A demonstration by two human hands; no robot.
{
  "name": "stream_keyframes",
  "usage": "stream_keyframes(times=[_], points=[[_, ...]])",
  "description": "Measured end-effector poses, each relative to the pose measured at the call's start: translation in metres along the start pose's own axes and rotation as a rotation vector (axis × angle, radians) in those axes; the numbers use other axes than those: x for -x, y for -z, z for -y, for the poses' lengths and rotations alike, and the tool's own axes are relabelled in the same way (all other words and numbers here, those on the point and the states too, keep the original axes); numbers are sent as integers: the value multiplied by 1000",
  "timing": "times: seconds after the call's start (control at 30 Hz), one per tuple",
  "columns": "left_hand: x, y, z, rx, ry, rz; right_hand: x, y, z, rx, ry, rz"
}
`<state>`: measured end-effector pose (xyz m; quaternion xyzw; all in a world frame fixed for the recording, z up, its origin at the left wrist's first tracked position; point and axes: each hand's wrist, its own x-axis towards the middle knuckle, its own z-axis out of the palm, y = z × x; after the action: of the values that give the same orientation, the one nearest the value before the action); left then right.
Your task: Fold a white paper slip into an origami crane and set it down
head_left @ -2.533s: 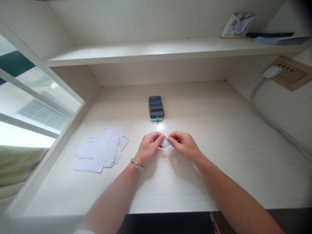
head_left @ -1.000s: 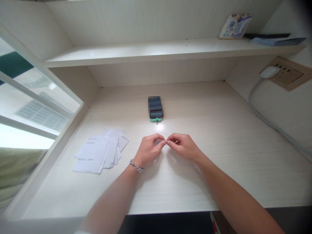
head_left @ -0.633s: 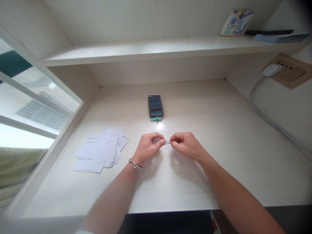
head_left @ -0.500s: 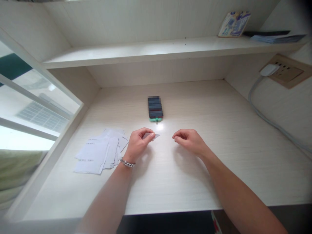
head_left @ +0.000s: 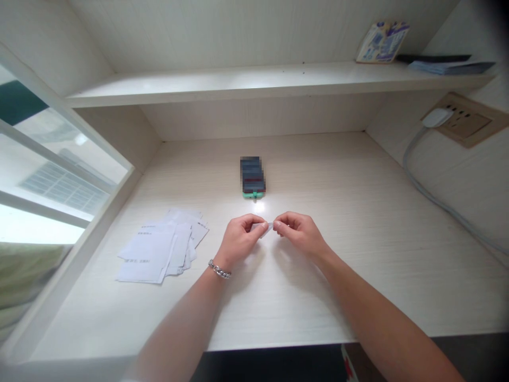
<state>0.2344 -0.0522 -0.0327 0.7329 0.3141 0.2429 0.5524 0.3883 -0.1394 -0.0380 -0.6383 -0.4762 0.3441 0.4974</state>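
Between my hands is a small folded piece of white paper (head_left: pixel 262 231) with a pointed end on the right. My left hand (head_left: pixel 243 237), with a chain bracelet at its wrist, pinches the paper between thumb and fingers. My right hand (head_left: pixel 299 231) is closed in a pinch at the paper's tip. Both hands are a little above the desk. Left of my left hand lies a loose pile of white paper sheets (head_left: pixel 153 252), some with printed lines.
A phone (head_left: pixel 253 176), its screen blurred, lies beyond my hands with a green edge toward me. A shelf (head_left: pixel 222 85) spans the back, bearing a patterned packet (head_left: pixel 383 42). At right, a white plug (head_left: pixel 437 117) with a grey cable (head_left: pixel 427 185) sits in a wall socket.
My left hand has moved right with the folded paper. My right hand has come left, and its fingertips now meet the paper's pointed end.
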Motion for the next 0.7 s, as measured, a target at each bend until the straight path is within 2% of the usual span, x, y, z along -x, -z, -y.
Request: stream_keyframes(times=[0.17, 0.37, 0.47, 0.6, 0.7], points=[[1, -6, 0, 22, 25, 55, 0, -4, -1, 32, -12, -35], [4, -7, -1, -42, 22, 85, 4, -6, 7, 178, 38, 42], [4, -5, -2, -47, 32, 98, 1, -2, 3, 89, -18, 70], [2, -3, -4, -57, 48, 112, -3, 5, -1, -83, -66, 46], [2, -2, -5, -75, 47, 128, -3, 7, 1, -131, -87, 38]])
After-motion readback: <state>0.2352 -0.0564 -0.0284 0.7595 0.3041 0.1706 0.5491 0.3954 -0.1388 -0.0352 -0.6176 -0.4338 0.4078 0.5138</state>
